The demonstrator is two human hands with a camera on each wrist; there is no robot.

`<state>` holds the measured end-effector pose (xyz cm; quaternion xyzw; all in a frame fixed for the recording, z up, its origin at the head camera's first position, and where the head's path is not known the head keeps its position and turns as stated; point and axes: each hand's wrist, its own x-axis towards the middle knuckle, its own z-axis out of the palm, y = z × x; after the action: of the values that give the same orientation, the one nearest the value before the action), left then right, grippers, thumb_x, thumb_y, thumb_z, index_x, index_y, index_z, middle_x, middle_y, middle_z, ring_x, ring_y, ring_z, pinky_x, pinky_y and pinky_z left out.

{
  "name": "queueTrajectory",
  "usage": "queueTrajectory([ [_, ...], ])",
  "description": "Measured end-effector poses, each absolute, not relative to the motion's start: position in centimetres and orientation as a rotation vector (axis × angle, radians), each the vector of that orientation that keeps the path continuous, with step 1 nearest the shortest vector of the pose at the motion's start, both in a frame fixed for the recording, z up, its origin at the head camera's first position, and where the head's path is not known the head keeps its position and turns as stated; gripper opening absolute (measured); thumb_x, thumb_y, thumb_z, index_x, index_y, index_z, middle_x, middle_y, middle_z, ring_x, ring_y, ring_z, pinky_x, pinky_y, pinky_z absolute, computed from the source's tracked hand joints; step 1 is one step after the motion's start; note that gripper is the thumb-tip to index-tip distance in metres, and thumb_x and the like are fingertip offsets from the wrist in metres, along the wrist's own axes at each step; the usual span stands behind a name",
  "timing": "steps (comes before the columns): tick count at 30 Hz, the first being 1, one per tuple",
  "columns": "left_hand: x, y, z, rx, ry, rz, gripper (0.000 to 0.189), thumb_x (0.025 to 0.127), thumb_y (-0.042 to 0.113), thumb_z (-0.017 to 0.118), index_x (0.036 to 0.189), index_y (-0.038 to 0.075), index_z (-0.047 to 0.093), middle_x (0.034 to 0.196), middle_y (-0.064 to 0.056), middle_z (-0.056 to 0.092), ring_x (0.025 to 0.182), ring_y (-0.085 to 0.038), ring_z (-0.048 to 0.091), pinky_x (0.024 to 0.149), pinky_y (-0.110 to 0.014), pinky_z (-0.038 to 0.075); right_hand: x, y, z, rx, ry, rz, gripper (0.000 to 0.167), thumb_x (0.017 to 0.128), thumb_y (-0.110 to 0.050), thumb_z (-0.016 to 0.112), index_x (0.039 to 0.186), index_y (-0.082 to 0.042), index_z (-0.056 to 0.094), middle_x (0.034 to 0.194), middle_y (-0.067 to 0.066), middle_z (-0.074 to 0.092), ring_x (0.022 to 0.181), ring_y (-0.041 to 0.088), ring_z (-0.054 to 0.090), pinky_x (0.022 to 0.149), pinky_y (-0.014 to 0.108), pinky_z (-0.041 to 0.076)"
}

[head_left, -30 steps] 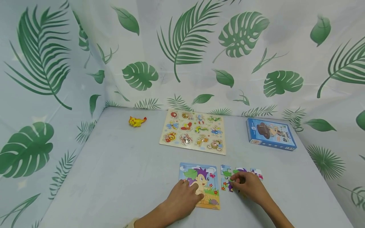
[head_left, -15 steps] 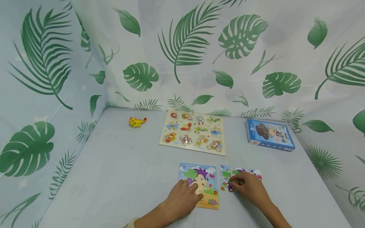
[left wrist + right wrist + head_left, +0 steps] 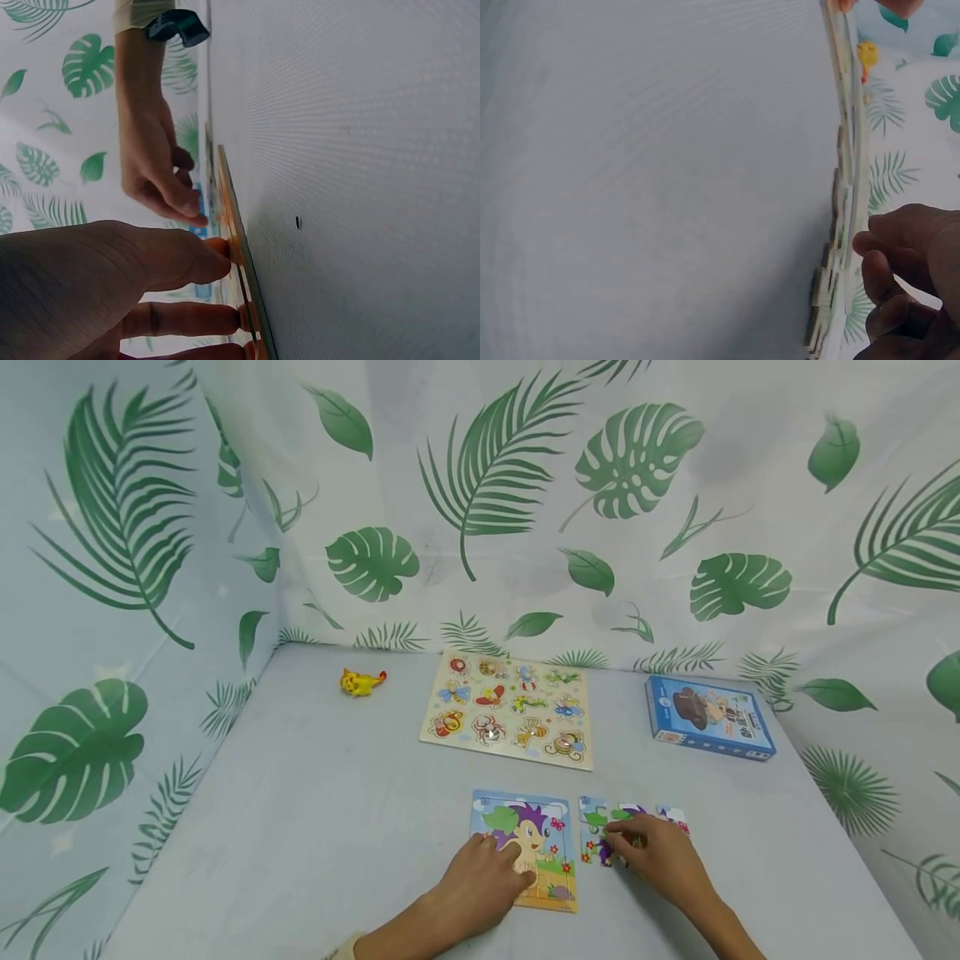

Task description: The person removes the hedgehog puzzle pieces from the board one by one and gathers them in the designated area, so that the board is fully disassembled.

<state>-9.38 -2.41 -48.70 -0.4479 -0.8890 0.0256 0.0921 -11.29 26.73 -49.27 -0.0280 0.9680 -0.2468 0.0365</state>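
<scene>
My left hand (image 3: 482,881) rests on a small picture puzzle board (image 3: 566,852) showing a purple-haired hedgehog figure; in the left wrist view its fingertips (image 3: 247,319) and thumb touch the board's face. To the right of that board lie several loose jigsaw pieces (image 3: 592,808), spread close together on the table. Over them is my right hand (image 3: 663,856), fingers bent and fingertips low at the left-hand pieces, partly hiding the others. In the right wrist view, the thumb and index finger (image 3: 866,240) are close together, with no piece showing between them.
Behind the work stands a wooden insect puzzle board (image 3: 510,708) lying flat. A blue box (image 3: 711,717) with a hat picture lies at the back right, a yellow toy figure (image 3: 362,682) at the back left. Leaf-printed cloth (image 3: 517,485) walls in the white table.
The right hand has settled slightly lower over the loose pieces, its fingers drawn a little closer together. The left hand stays put on the board. The head view shifts slightly.
</scene>
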Motion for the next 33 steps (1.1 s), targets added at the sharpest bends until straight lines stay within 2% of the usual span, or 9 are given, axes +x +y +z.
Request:
queueTrajectory([
  [3, -9.4, -2.4, -48.7, -1.336, -2.635, 0.083, 0.025, 0.092, 0.026, 0.066, 0.111, 0.041, 0.075, 0.086, 0.002, 0.058, 0.068, -0.018, 0.052, 0.066, -0.033, 0.045, -10.9, 26.4, -48.9, -0.12, 3.005, -0.819, 0.015, 0.086, -0.017, 0.076, 0.1, -0.013, 0.078, 0.076, -0.008, 0.057, 0.065, 0.012, 0.047, 0.052, 0.026, 0.039],
  [9, -9.6, -2.4, -48.4, -1.354, -2.643, 0.126, 0.024, 0.093, 0.028, 0.066, 0.111, 0.041, 0.075, 0.084, 0.003, 0.059, 0.067, -0.017, 0.052, 0.063, -0.032, 0.044, -9.8, 24.0, -49.0, -0.254, 2.993, -0.869, 0.014, 0.082, -0.014, 0.08, 0.096, -0.015, 0.077, 0.073, -0.014, 0.052, 0.063, 0.007, 0.046, 0.055, 0.024, 0.04],
  [16, -9.8, -2.4, -48.2, -1.39, -2.687, 0.148, 0.022, 0.094, 0.03, 0.066, 0.111, 0.042, 0.075, 0.082, 0.003, 0.059, 0.06, -0.016, 0.048, 0.056, -0.03, 0.039, -8.5, 21.9, -50.0, -0.347, 2.925, -0.846, 0.018, 0.078, -0.023, 0.084, 0.095, -0.023, 0.076, 0.075, -0.019, 0.051, 0.062, 0.002, 0.044, 0.056, 0.023, 0.04],
  [20, -9.9, -2.3, -48.3, -1.397, -2.695, 0.143, 0.022, 0.094, 0.031, 0.066, 0.112, 0.041, 0.075, 0.084, 0.002, 0.06, 0.061, -0.016, 0.048, 0.056, -0.029, 0.039, -8.1, 21.4, -50.2, -0.35, 2.924, -0.804, 0.019, 0.077, -0.028, 0.084, 0.094, -0.026, 0.075, 0.076, -0.019, 0.05, 0.062, 0.001, 0.042, 0.055, 0.023, 0.038],
  [26, -9.9, -2.3, -48.4, -1.396, -2.689, 0.171, 0.023, 0.094, 0.031, 0.065, 0.113, 0.042, 0.074, 0.086, 0.002, 0.06, 0.066, -0.015, 0.051, 0.058, -0.03, 0.04, -7.9, 21.1, -50.0, -0.369, 2.912, -0.777, 0.018, 0.078, -0.033, 0.083, 0.092, -0.026, 0.075, 0.076, -0.018, 0.049, 0.061, 0.001, 0.041, 0.055, 0.023, 0.037],
  [33, -9.8, -2.2, -48.3, -1.389, -2.692, 0.18, 0.023, 0.094, 0.032, 0.066, 0.113, 0.042, 0.074, 0.086, 0.002, 0.061, 0.066, -0.015, 0.05, 0.061, -0.03, 0.043, -8.0, 21.1, -50.0, -0.398, 2.842, -0.922, 0.022, 0.078, -0.029, 0.084, 0.093, -0.018, 0.071, 0.075, -0.016, 0.051, 0.063, 0.003, 0.044, 0.056, 0.024, 0.038],
])
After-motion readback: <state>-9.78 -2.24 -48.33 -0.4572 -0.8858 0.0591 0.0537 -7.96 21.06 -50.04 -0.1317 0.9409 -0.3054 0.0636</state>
